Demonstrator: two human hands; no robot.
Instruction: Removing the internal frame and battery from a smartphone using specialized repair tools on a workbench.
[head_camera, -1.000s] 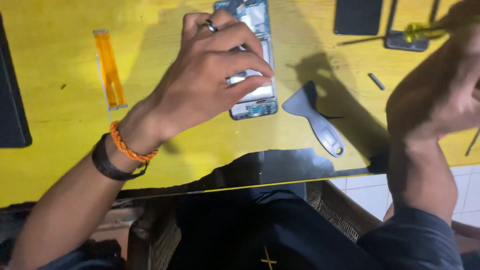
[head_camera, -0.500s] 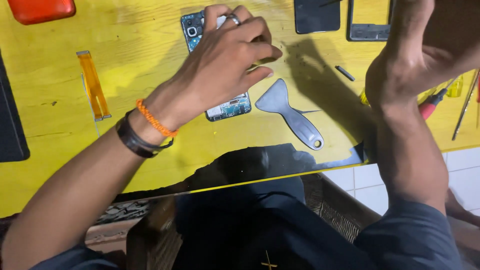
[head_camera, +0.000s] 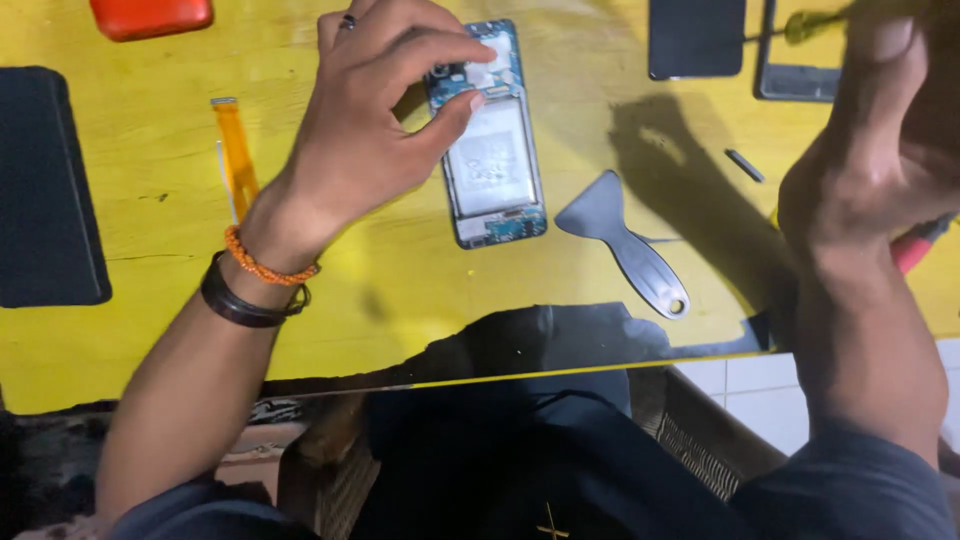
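The left hand (head_camera: 375, 120) pinches narrowly at the opened phone (head_camera: 490, 140). The right hand's (head_camera: 880, 150) grip cannot be told. Earlier, the left hand covered more of the phone.

Bare yellow table (head_camera: 380, 290) in front of the opened phone (head_camera: 490, 150), wide enough for a hand to pass. To its right, close by, a grey metal spatula (head_camera: 625, 240) lying slantwise, blocking that side. To its left, the left hand (head_camera: 370, 130) over the upper corner, then an orange flat cable (head_camera: 237, 155), with a free strip up to the black slab (head_camera: 45, 185) at the edge. Far side crowded: orange case (head_camera: 150, 15), dark panel (head_camera: 697, 38), dark frame (head_camera: 795, 75). Right hand (head_camera: 880, 150) raised above the right edge.
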